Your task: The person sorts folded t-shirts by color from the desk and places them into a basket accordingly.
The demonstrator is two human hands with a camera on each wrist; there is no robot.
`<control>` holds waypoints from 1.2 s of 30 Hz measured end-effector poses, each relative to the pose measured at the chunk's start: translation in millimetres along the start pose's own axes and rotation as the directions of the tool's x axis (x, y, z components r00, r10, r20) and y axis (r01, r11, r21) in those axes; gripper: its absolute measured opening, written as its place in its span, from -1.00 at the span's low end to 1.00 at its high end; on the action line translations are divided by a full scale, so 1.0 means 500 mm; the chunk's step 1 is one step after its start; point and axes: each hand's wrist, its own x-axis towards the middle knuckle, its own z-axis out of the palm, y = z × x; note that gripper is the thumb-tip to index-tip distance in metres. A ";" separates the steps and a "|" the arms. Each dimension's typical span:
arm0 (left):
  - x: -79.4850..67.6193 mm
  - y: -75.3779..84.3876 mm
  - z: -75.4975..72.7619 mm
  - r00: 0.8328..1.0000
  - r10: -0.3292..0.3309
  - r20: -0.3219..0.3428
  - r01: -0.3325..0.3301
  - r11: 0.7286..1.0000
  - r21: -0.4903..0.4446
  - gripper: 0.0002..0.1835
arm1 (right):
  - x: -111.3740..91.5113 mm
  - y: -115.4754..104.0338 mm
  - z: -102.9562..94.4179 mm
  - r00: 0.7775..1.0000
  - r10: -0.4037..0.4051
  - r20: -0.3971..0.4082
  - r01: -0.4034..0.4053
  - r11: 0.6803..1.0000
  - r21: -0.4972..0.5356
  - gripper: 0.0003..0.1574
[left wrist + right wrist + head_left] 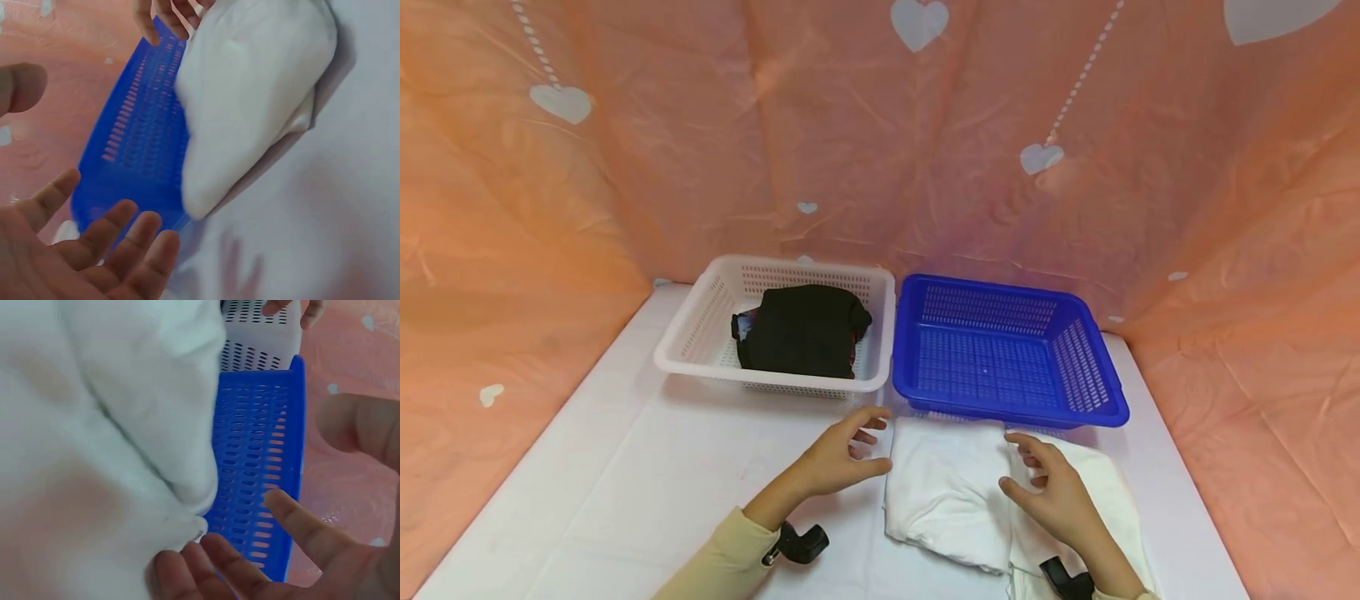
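A folded white cloth (951, 492) lies on the table in front of the baskets, its surface creased. Partly beneath its right side spreads another white cloth (1097, 483). My left hand (842, 450) is at the folded cloth's left edge, fingers spread and loosely bent, thumb apart; the left wrist view shows nothing between the fingers (128, 234). On the other side my right hand (1052, 492) hovers over the right edge, thumb and fingers apart. In the right wrist view its fingertips (178, 569) are right at the cloth's edge.
A blue plastic basket (917, 367) stands just behind the folded cloth. To its left, a white basket (688, 354) contains dark folded clothing (801, 333). An orange curtain with hearts (850, 125) borders the white table (625, 467) at the back and both sides.
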 end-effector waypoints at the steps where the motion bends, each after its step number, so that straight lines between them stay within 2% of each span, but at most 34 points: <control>1: 0.001 -0.003 0.005 1.000 -0.016 0.015 0.017 1.000 -0.007 -0.33 | 0.000 0.002 0.001 1.000 0.005 0.007 -0.005 1.000 -0.004 -0.34; 6: 0.006 -0.017 0.027 0.995 -0.076 0.064 0.077 0.997 -0.022 -0.30 | 0.000 0.009 0.007 0.999 0.012 0.034 -0.012 1.000 -0.015 -0.31; 10: 0.006 -0.021 0.037 0.991 -0.106 0.086 0.110 0.993 -0.043 -0.30 | 0.000 0.006 0.011 0.997 0.015 0.077 -0.017 1.000 0.026 -0.31; 14: 0.005 -0.024 0.045 0.987 -0.128 0.099 0.134 0.989 -0.055 -0.30 | 0.002 0.003 0.015 0.991 0.035 0.127 -0.042 0.998 0.056 -0.28; 20: 0.002 -0.031 0.057 0.982 -0.159 0.099 0.162 0.986 -0.027 -0.28 | 0.005 0.006 0.021 0.980 0.079 0.185 -0.084 0.996 0.018 -0.23; 25: 0.007 -0.040 0.072 0.979 -0.163 0.121 0.170 0.984 -0.048 -0.25 | 0.004 0.007 0.031 0.969 0.100 0.227 -0.116 0.991 0.060 -0.22; 31: 0.014 -0.038 0.085 0.975 -0.154 0.161 0.165 0.985 -0.055 -0.25 | 0.001 0.004 0.051 0.969 0.162 0.186 -0.191 0.970 0.149 -0.33; 36: 0.016 -0.026 0.091 0.978 -0.140 0.157 0.153 0.986 -0.069 -0.27 | 0.001 0.003 0.056 0.952 0.170 0.255 -0.202 0.973 0.108 -0.30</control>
